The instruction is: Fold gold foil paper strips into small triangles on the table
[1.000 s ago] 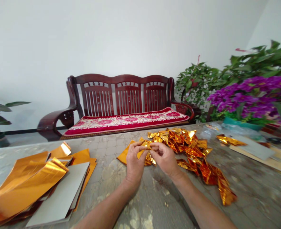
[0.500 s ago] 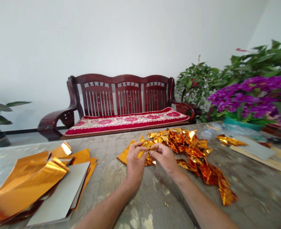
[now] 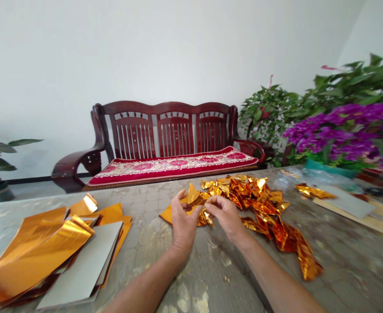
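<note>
Folded, pointed gold foil-paper piece [image 3: 194, 195] sat left of crumpled shiny gold foil heap [image 3: 243, 191] | your left hand [image 3: 183, 224] grasped it, right hand [image 3: 226, 216] pinched its edge | uneven pulling likely risked tearing.

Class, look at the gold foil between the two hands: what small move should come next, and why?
Probably a firm pinch on the foil with the right hand: its thumb and forefinger are close together at the foil's edge, the left hand supports the other side, and the piece looks bent rather than flat.
</note>
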{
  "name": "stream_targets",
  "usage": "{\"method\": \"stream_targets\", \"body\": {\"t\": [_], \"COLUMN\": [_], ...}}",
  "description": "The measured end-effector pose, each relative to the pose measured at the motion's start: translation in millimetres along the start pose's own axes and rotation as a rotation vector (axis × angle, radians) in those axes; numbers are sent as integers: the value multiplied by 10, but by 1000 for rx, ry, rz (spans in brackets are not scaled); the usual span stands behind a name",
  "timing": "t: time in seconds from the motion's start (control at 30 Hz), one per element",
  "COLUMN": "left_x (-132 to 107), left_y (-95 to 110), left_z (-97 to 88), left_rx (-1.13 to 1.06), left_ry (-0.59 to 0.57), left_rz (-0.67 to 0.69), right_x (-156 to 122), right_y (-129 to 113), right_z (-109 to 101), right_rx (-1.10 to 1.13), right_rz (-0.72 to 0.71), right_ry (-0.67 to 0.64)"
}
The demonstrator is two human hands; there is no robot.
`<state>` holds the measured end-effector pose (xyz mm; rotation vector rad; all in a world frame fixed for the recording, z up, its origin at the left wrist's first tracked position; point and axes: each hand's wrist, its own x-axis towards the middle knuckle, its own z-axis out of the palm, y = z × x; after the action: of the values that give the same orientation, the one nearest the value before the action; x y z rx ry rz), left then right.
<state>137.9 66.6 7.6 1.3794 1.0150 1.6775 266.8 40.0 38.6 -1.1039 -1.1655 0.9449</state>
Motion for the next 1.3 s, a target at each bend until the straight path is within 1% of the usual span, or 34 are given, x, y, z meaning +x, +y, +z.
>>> {"method": "stream_targets", "body": {"t": [0.07,0.13,0.2,0.33,0.5,0.63,0.77,0.87,0.97,1.13,1.3], "left_x": [2,2,-2,-12,-9,-13,-18,-15,-17,-26,-15], "left_y": [-8,-4,14,72,101,62,14,6,24,56,72], "left_z": [32,60,78,87,92,96,87,82,82,85,94], "left_rx": [-129,-245,-307,-328,-293,-287,-241,-179,-151,-166,-218], "left_ry": [-55,-100,-102,-86,-94,-109,-142,-141,-133,-156,-137], "left_rz": [-115,-192,-231,-276,-274,-222,-193,-171,-170,-199,-275], "right_x": [-5,-6,-3,6,18,36,32,14,3,12,39], "right_y": [-6,-1,10,28,44,66,68,67,69,69,84], "right_z": [-4,-7,-7,6,23,16,-9,-26,-34,-36,-46], "right_rx": [-9,-9,-8,-20,-51,-87,-246,-392,-466,-424,-275], "right_rz": [-4,-3,-1,11,13,-56,-154,-229,-257,-204,-163], "right_ry": [10,5,-3,-3,22,54,43,27,28,3,-33]}}
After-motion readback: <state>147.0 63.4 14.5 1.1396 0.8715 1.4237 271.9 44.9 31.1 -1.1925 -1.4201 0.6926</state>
